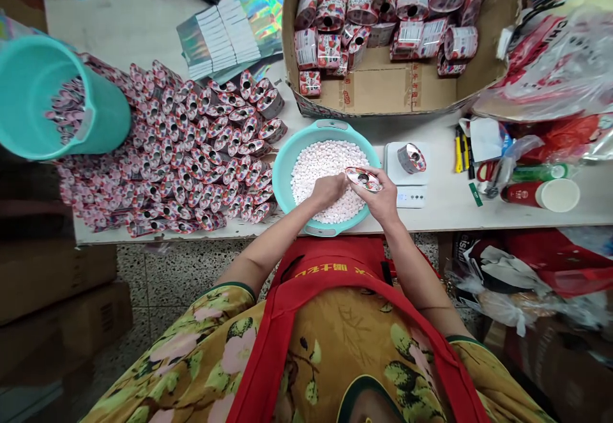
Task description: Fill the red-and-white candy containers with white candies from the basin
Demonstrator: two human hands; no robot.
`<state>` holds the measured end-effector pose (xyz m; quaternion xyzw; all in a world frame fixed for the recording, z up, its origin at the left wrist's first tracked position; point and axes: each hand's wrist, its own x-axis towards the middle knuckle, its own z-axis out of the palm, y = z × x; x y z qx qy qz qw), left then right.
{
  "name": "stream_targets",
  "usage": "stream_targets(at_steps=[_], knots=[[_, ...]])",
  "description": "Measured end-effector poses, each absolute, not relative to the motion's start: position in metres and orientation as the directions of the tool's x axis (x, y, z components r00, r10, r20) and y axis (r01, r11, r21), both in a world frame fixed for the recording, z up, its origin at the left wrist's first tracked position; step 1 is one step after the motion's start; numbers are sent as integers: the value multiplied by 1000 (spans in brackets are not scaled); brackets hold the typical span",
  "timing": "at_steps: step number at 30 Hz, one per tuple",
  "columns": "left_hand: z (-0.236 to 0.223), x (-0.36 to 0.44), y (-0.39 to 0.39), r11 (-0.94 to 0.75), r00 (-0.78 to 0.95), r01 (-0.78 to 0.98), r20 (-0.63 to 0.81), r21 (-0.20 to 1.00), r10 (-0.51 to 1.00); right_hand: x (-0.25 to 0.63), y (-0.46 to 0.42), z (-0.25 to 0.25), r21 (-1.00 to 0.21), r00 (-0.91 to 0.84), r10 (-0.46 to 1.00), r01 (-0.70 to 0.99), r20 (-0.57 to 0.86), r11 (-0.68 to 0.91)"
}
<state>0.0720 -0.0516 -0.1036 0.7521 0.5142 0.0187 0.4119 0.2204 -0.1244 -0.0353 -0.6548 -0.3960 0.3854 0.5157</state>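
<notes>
A teal basin (281, 183) filled with small white tablets (322, 158) stands at the table's front edge. Over its right side my right hand (383, 200) grips a small red-and-white printed packet (364, 179), its oval top with a dark hole facing up. My left hand (330, 190) is closed above the tablets, fingertips close against the packet's left end; what they pinch is hidden. Just right of the basin, a similar packet (412, 158) rests on a white digital scale (410, 198).
Many more such packets (191, 154) crowd the table at left, beside a tilted teal bucket (108, 119) with packets inside. Behind the basin sits a cardboard box (383, 87) holding wrapped packets. Cutters (461, 151), a paper cup (558, 195) and plastic bags (560, 65) lie at right.
</notes>
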Motion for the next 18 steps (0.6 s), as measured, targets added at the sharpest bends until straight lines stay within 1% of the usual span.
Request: stream_targets(at_steps=[1,2,3,4,5,6,7,8,10,12,15,18], knots=[[-100,66,-47,28,384,705,-415,708,825,220,-124,-37,-978,387,918,138,-92,-156],[-95,61,-42,203,298,589,-444,782,845,220,-124,-38,-976,384,919,154,-87,-156],[-89,56,-37,364,233,411,-483,836,844,220,-124,-40,-973,380,922,171,-80,-155],[-81,52,-33,484,207,199,-519,852,829,219,-123,-42,-970,373,925,189,-74,-154],[-72,50,-31,554,216,-7,-540,832,813,217,-122,-44,-966,363,929,210,-69,-153],[-62,50,-30,581,238,-177,-539,794,808,214,-121,-46,-960,345,936,234,-66,-154],[-51,52,-30,578,248,-299,-523,759,815,210,-119,-48,-954,321,945,258,-67,-156],[-41,56,-31,558,240,-377,-504,739,830,206,-117,-49,-947,293,953,279,-72,-158],[-22,68,-37,501,188,-437,-468,747,863,196,-115,-50,-938,241,966,306,-89,-163],[-11,81,-43,456,143,-433,-440,777,886,186,-113,-49,-934,214,972,316,-100,-165],[-4,94,-48,410,79,-443,-421,797,903,178,-111,-46,-934,215,972,318,-94,-161],[-1,97,-44,391,25,-472,-431,790,902,177,-109,-45,-942,213,972,295,-97,-159]])
